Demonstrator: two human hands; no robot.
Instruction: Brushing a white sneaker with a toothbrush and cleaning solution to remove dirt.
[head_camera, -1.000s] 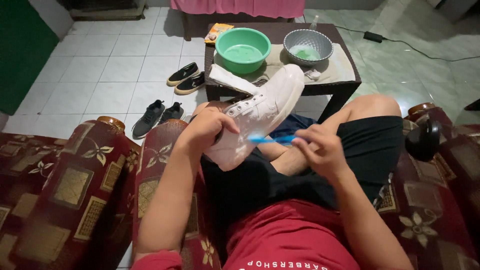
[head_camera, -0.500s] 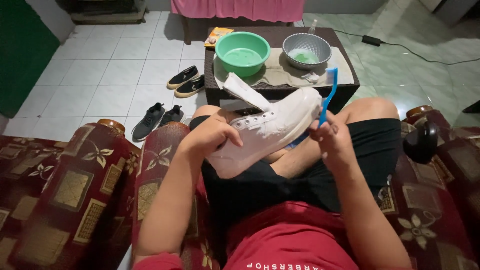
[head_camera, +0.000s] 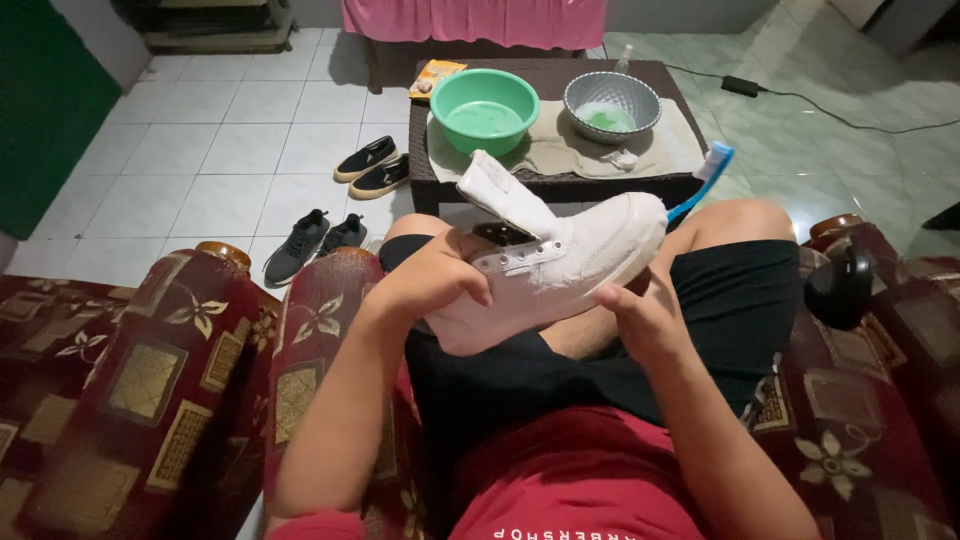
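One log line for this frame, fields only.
left hand: grips white shoe | right hand: under shoe, holds blue toothbrush | green basin, metal bowl on table

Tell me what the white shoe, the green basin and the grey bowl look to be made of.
White shoe: likely canvas or matte synthetic, going by its creased upper and metal eyelets.
Green basin: probably plastic, with an even colour and a smooth, soft sheen.
Grey bowl: seemingly metal, silvery, with a dimpled, reflective wall, though plastic cannot be ruled out.
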